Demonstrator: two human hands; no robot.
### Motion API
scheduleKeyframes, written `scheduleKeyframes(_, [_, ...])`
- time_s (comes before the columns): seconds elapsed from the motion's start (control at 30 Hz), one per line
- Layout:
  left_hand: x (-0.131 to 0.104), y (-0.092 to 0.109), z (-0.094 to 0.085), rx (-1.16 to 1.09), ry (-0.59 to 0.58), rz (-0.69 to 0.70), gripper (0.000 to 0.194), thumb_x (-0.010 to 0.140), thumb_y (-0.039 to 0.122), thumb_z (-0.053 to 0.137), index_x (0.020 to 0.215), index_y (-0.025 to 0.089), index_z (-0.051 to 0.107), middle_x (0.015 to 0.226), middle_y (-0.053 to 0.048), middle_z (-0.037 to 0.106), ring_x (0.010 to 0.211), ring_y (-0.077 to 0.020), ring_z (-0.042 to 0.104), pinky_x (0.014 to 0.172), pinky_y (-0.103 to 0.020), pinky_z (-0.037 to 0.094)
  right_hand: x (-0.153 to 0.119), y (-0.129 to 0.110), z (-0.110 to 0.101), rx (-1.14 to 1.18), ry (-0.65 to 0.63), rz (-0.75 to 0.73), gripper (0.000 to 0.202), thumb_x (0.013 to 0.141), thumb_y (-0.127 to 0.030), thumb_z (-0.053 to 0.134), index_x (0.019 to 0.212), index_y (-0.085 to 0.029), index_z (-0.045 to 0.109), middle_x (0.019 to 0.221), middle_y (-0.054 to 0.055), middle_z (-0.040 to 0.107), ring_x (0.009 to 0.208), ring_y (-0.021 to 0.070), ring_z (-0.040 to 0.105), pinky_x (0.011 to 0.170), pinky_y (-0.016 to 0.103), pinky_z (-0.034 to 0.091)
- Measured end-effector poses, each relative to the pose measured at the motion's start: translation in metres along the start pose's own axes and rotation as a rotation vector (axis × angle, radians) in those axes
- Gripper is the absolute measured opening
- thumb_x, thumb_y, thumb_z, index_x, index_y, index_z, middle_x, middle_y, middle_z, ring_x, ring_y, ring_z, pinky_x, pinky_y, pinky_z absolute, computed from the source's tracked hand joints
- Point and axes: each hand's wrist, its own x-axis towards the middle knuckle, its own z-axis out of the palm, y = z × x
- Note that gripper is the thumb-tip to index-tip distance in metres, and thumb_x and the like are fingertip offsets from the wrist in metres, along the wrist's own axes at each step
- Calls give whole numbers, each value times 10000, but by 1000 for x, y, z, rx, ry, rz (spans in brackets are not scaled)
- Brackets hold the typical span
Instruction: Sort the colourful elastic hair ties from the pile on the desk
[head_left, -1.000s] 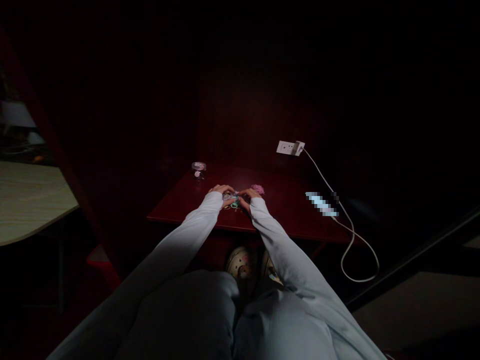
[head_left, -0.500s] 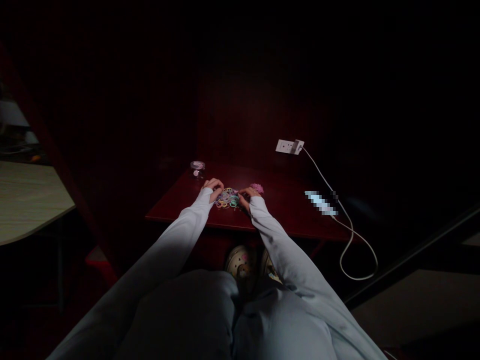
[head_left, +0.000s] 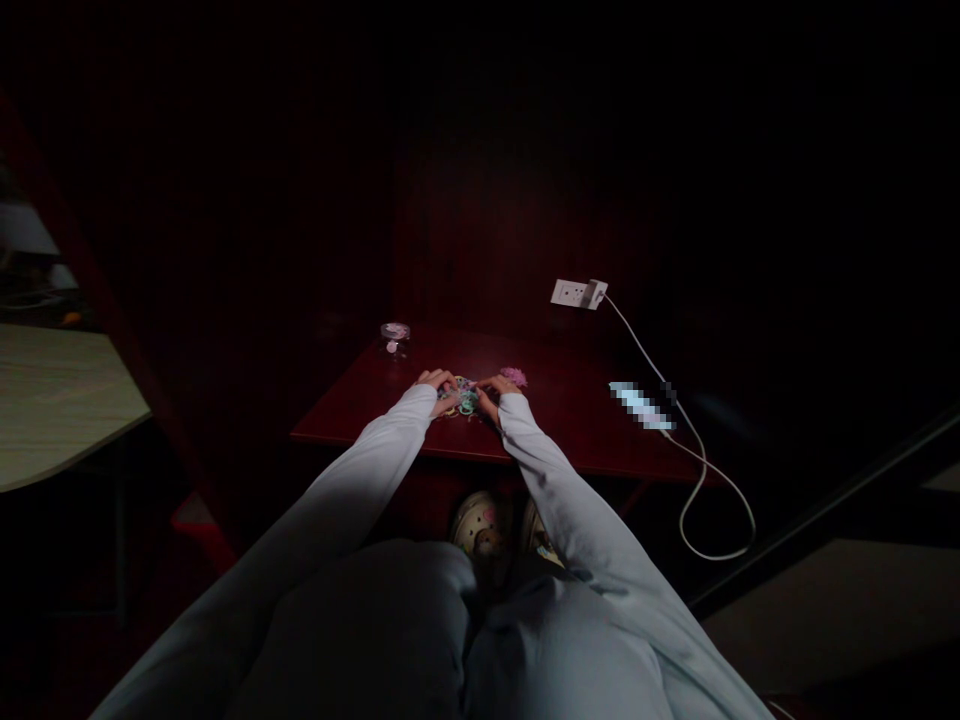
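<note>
A heap of small pastel bands [head_left: 466, 402] lies near the front edge of the dark red table [head_left: 360, 395]. My left hand [head_left: 442, 388] is over the heap's left part, its fingers curved round some of the bands; what its fingertips grip is too small to tell. On the heap's right side, my right hand [head_left: 495, 391] has its thumb and fingers drawn together, and anything between them is hidden. A fluffy pink thing [head_left: 514, 376] sits just behind my right hand.
A clear round container [head_left: 395, 338] stands at the table's back left. To the right lies a blurred phone [head_left: 643, 406], its white cable [head_left: 701, 465] looping over the edge and up to a wall socket [head_left: 577, 294]. A pale tabletop [head_left: 60, 400] is at the far left.
My left hand has moved right, further over the heap, and now covers its left part. My right hand has hardly moved.
</note>
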Motion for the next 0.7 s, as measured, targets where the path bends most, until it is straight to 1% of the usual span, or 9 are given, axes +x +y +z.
scheduleKeyframes(0.17, [5,-4,-3,-20,-15,-13,191,721,116,751,885,215,753,934,-11,680,880,-201,592,884,-310,499,0,0,0,8,7,0,167,980,-326,607,996,-231,743,983,79,731,926,242,633,920,381,514])
scheduleKeyframes(0.33, [8,-9,-3,-77,-9,-9,188,737,142,743,898,217,802,935,-17,690,842,-182,610,862,-299,531,0,2,1,17,14,-4,151,975,-325,618,987,-243,745,974,73,733,931,238,636,923,372,515])
scheduleKeyframes(0.53, [8,-13,-4,-124,2,38,203,761,190,751,947,218,827,965,-28,712,837,-175,619,836,-293,547,0,4,2,9,11,-3,167,975,-339,613,999,-246,749,978,76,735,941,247,644,927,381,520])
scheduleKeyframes(0.7, [9,-11,-2,-115,17,71,182,749,181,768,913,225,836,942,-20,726,840,-173,627,855,-290,538,1,4,3,3,15,-4,157,978,-329,620,1003,-251,753,980,72,734,950,251,641,933,388,516])
